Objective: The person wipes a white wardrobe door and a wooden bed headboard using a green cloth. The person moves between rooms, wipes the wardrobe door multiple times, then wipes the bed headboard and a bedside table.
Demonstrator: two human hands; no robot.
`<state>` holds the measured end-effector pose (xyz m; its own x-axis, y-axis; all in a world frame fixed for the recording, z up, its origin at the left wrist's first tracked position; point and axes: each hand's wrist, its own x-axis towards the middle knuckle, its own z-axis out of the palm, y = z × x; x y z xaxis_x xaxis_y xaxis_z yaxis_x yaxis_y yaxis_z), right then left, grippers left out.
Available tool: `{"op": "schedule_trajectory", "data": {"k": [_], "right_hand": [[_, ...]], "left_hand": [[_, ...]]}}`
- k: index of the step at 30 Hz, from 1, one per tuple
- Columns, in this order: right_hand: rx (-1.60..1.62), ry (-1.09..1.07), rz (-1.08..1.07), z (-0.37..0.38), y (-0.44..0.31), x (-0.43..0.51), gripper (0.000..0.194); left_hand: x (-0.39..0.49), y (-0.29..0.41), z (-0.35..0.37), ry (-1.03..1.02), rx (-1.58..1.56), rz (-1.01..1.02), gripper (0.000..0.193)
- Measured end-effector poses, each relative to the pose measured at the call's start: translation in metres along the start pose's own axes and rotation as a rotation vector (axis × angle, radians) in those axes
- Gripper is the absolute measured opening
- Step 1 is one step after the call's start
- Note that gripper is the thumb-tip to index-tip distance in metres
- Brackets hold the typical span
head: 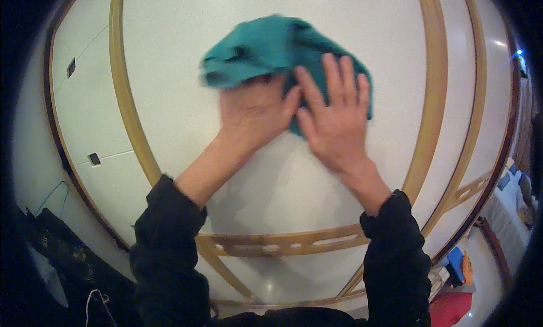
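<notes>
A teal cloth (267,42) lies bunched against a large white panel (182,38) with wooden trim, probably a cabinet or wardrobe door. My left hand (256,106) is partly under the cloth's left half; its fingers are hidden there, so its grip cannot be told. My right hand (337,115) rests on the cloth's right part with its fingers spread, pressing it to the panel. The two thumbs are close together. Both hands and the cloth are slightly blurred.
Wooden strips (435,72) frame the panel, with a slotted wooden crosspiece (275,245) lower down. Dark clothing or bags (63,250) and a hanger are at the lower left. To the right are a bed (509,212), a red item (452,310) and a blue item (456,259).
</notes>
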<state>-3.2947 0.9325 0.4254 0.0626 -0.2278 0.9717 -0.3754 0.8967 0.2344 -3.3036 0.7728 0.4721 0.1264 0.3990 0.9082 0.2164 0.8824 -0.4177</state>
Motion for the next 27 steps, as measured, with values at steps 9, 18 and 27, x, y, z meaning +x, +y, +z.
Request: {"op": "schedule_trajectory", "data": {"k": [9,18,27], "right_hand": [[0.291,-0.200,-0.285,0.065,-0.166,-0.080,0.056],[0.450,-0.529,-0.108,0.029,-0.173,-0.236,0.046],[-0.155,-0.361,0.449,-0.049,-0.037,-0.311,0.052]], "left_hand": [[-0.240,-0.070,-0.062,-0.288,0.157,-0.462,0.072],[-0.366,0.043,-0.088,-0.780,-0.385,-0.676,0.068],[-0.249,0.198,-0.022,-0.575,-0.669,-0.017,0.054]]}}
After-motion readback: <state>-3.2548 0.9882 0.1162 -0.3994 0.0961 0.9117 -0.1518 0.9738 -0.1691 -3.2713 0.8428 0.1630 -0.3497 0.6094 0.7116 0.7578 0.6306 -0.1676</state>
